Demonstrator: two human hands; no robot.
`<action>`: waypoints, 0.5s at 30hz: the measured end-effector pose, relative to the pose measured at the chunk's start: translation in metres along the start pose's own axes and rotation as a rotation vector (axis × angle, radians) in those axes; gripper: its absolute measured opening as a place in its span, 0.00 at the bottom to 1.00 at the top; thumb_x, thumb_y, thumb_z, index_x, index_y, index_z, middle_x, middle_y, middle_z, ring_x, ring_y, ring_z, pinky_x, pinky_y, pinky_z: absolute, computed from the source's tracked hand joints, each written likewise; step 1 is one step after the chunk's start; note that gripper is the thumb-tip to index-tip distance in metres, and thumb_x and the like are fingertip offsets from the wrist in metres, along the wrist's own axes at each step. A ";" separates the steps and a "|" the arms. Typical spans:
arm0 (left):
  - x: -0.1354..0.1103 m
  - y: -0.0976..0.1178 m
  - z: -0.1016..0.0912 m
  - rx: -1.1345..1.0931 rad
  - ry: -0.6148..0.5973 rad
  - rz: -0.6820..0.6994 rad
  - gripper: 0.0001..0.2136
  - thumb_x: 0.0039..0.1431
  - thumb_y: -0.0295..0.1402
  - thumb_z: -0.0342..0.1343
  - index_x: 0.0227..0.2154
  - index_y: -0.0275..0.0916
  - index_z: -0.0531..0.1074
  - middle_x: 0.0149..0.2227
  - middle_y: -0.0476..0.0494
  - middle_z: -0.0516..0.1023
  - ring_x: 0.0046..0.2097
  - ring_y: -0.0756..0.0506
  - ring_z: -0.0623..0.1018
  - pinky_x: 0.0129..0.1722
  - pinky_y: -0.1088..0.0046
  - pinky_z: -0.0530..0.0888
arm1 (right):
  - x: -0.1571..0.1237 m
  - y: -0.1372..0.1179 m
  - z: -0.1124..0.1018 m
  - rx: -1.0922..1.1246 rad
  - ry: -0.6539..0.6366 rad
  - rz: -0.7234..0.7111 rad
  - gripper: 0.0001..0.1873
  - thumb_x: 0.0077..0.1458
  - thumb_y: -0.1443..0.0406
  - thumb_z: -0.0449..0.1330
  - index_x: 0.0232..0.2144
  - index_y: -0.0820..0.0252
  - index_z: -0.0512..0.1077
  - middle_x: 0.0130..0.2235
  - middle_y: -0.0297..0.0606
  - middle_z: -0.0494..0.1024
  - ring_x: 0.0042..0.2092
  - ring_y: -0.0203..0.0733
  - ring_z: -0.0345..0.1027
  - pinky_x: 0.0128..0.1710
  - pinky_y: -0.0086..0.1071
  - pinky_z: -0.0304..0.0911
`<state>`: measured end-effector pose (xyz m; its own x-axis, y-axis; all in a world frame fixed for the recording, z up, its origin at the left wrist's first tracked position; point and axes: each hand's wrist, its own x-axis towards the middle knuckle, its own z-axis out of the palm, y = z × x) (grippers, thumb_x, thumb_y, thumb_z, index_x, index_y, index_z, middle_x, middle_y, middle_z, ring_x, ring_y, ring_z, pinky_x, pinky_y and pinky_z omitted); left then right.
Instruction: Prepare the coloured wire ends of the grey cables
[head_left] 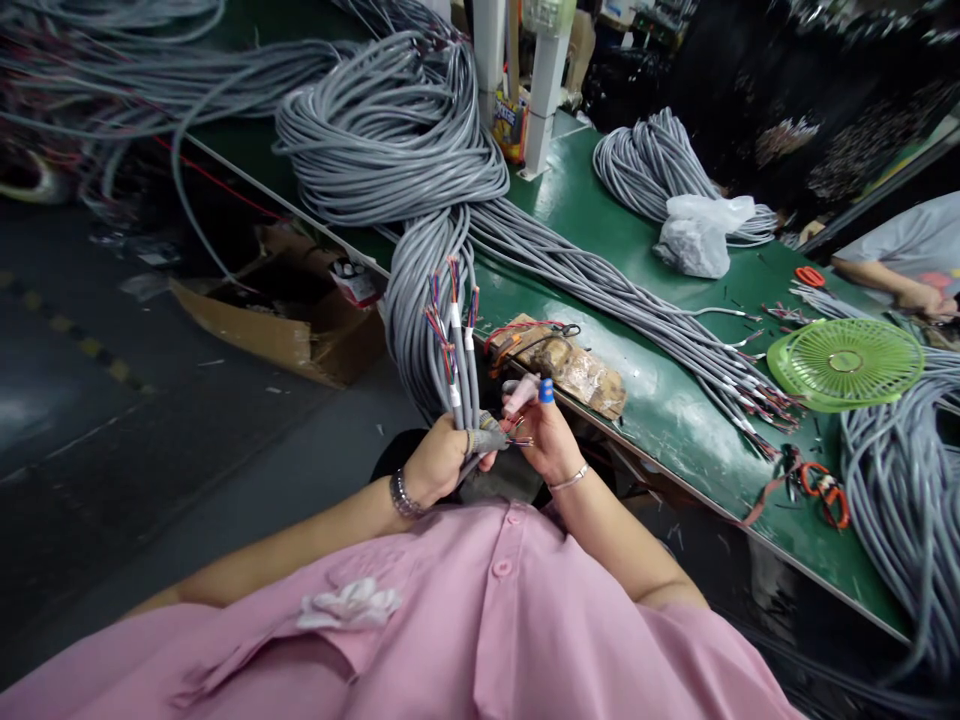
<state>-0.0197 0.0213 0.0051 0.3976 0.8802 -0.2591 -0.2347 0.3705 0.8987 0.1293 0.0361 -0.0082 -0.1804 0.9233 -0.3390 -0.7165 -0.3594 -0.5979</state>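
My left hand (442, 455) is closed around several grey multi-core cables (463, 370). Their stripped ends stand upright above the fist, with white bands and bunches of thin coloured wires (453, 280). Another grey cable end with bare coloured wires (519, 441) points right from the left fingers, some of which wear grey coverings. Against that end, my right hand (553, 435) has its fingers bent in a pinch at the wires; the fingertips partly hide what they grip. A pink cover (521, 395) and a blue cover (546, 390) sit on right-hand fingers.
A green table (570, 210) carries a large cable coil (390, 130) and a long cable bundle (600, 280). Around them are a taped block (577, 370), green fan (846, 362), orange-handled scissors (825, 490) and plastic bag (701, 235). A cardboard box (270, 335) lies below; another person's hand (926, 300) shows right.
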 end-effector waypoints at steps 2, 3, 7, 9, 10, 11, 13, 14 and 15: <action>-0.004 0.001 -0.001 -0.002 0.002 0.006 0.05 0.46 0.27 0.60 0.18 0.35 0.72 0.16 0.49 0.70 0.18 0.52 0.67 0.20 0.76 0.62 | -0.003 -0.002 0.000 -0.002 -0.021 0.050 0.28 0.55 0.41 0.53 0.33 0.60 0.73 0.30 0.36 0.77 0.26 0.35 0.66 0.28 0.31 0.65; -0.006 0.002 0.000 -0.004 0.004 0.011 0.06 0.46 0.27 0.60 0.18 0.35 0.72 0.16 0.49 0.70 0.18 0.52 0.68 0.20 0.76 0.63 | -0.005 -0.003 0.000 0.003 -0.034 0.068 0.29 0.55 0.41 0.52 0.34 0.60 0.73 0.31 0.37 0.77 0.27 0.35 0.66 0.29 0.31 0.66; -0.012 0.003 0.002 -0.056 0.041 0.032 0.07 0.46 0.27 0.61 0.18 0.35 0.71 0.16 0.49 0.71 0.19 0.52 0.68 0.20 0.76 0.63 | -0.008 -0.004 0.000 0.031 -0.062 0.068 0.23 0.57 0.47 0.55 0.36 0.60 0.74 0.34 0.37 0.78 0.29 0.34 0.67 0.32 0.30 0.67; -0.012 0.002 0.003 -0.090 0.064 0.048 0.07 0.47 0.28 0.62 0.18 0.35 0.70 0.16 0.50 0.70 0.19 0.52 0.68 0.20 0.76 0.63 | -0.007 -0.003 0.000 0.023 -0.049 0.016 0.17 0.57 0.52 0.59 0.36 0.60 0.74 0.33 0.36 0.78 0.29 0.33 0.67 0.31 0.28 0.66; -0.011 0.002 0.004 -0.102 0.074 0.056 0.07 0.47 0.28 0.62 0.19 0.36 0.70 0.16 0.50 0.70 0.19 0.53 0.68 0.20 0.76 0.63 | -0.007 -0.002 0.000 0.017 -0.042 -0.010 0.15 0.57 0.54 0.60 0.37 0.60 0.74 0.32 0.35 0.77 0.29 0.33 0.67 0.31 0.27 0.66; -0.010 0.001 0.005 -0.108 0.082 0.063 0.07 0.47 0.28 0.62 0.19 0.36 0.70 0.16 0.51 0.70 0.19 0.53 0.67 0.20 0.77 0.63 | -0.006 -0.001 -0.001 0.011 -0.036 -0.027 0.14 0.57 0.55 0.60 0.37 0.61 0.74 0.32 0.35 0.77 0.29 0.33 0.67 0.30 0.27 0.65; -0.008 0.001 0.007 -0.103 0.092 0.068 0.07 0.47 0.28 0.62 0.19 0.35 0.70 0.16 0.50 0.70 0.19 0.53 0.67 0.21 0.77 0.63 | -0.005 0.001 0.000 -0.001 -0.029 -0.032 0.16 0.56 0.53 0.60 0.37 0.61 0.74 0.31 0.35 0.77 0.29 0.34 0.67 0.29 0.28 0.64; -0.007 0.001 0.007 -0.096 0.098 0.068 0.08 0.47 0.28 0.62 0.18 0.35 0.70 0.16 0.50 0.70 0.19 0.53 0.67 0.21 0.77 0.63 | -0.005 0.001 0.000 -0.010 -0.026 -0.030 0.17 0.55 0.52 0.60 0.36 0.61 0.74 0.31 0.36 0.77 0.29 0.35 0.68 0.28 0.28 0.64; -0.006 0.001 0.008 -0.088 0.105 0.067 0.08 0.47 0.28 0.62 0.17 0.35 0.70 0.16 0.50 0.71 0.19 0.53 0.67 0.21 0.77 0.63 | -0.005 0.002 0.000 -0.023 -0.020 -0.040 0.18 0.55 0.51 0.60 0.35 0.61 0.74 0.31 0.36 0.77 0.29 0.35 0.67 0.28 0.28 0.63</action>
<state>-0.0149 0.0134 0.0106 0.2846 0.9284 -0.2390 -0.3366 0.3302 0.8819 0.1284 0.0306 -0.0076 -0.1654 0.9395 -0.3000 -0.7077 -0.3250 -0.6273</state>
